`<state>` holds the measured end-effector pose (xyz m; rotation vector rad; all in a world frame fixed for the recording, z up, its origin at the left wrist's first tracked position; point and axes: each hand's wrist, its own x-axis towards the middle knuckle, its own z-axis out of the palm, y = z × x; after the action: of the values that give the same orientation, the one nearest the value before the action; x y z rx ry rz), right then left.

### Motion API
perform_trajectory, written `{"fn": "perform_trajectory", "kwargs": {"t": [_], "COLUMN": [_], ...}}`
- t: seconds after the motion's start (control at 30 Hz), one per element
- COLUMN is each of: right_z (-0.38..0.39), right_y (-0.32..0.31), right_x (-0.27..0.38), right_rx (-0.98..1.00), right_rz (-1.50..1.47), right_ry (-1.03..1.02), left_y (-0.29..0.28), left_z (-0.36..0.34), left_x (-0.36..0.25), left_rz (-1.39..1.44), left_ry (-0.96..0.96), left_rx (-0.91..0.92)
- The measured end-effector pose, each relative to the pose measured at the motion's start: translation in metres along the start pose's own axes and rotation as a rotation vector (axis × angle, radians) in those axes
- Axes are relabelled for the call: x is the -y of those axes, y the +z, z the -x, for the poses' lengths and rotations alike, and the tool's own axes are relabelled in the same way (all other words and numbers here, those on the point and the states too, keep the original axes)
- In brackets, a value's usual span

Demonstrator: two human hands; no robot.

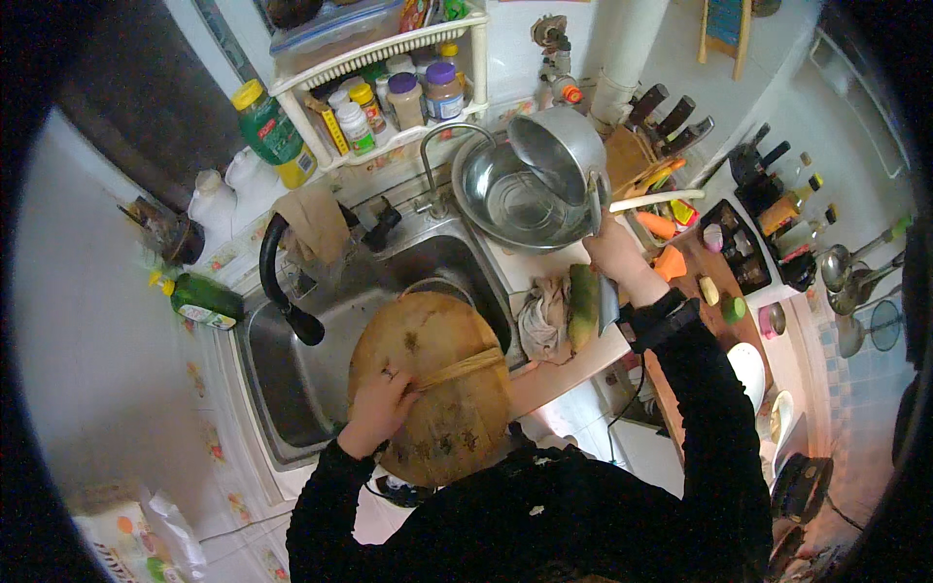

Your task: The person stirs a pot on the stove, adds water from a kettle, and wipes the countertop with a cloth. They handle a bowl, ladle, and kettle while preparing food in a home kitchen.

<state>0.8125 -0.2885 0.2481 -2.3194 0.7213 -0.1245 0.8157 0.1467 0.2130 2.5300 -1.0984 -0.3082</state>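
My left hand [382, 406] is closed on the crosswise grip bar of a round wooden lid [437, 335], whose stained top faces up. The lid covers part of the double sink [321, 374] and reaches past its front rim. Out to the right, my right hand [619, 251] grips the handle of a grey metal pot [569, 136]. That pot is tipped, its mouth facing left, over a wide shiny metal basin [525, 233] on the counter. Below the basin lie a crumpled cloth [544, 321] and a long green vegetable [583, 306], close to my right forearm.
A black faucet [282, 287] arches over the sink, and a thin curved spout [428, 160] stands beside the basin. Green bottles [209, 301] and a jar shelf [389, 49] line the back. Knives [671, 121], carrot pieces [669, 262] and a bottle rack [743, 243] are right.
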Motion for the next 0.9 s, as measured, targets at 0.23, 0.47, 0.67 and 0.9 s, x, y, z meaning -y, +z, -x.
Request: {"fn": "perform_trajectory", "kwargs": {"t": [0.23,0.47,0.67,0.9], "right_z": [-0.009,-0.016,-0.014,0.042], "right_y": [0.014,-0.007,-0.036,-0.081], "right_x": [0.007,0.024,0.021,0.023], "right_rx": [0.125,0.387,0.800,0.755], "right_rz": [-0.080,-0.713,-1.580,-1.716], "right_ry": [0.036,0.287,0.553,0.426], "left_y": [0.013,0.008,-0.007,-0.032], "left_z": [0.031,0.033,0.006,-0.076], "left_x": [0.017,0.023,0.020,-0.011], "left_rz": [0.050,0.013,0.000,-0.050], "left_ry": [-0.202,-0.172,-0.078,0.195], "left_rx": [-0.024,-0.131,-0.167,-0.201]}}
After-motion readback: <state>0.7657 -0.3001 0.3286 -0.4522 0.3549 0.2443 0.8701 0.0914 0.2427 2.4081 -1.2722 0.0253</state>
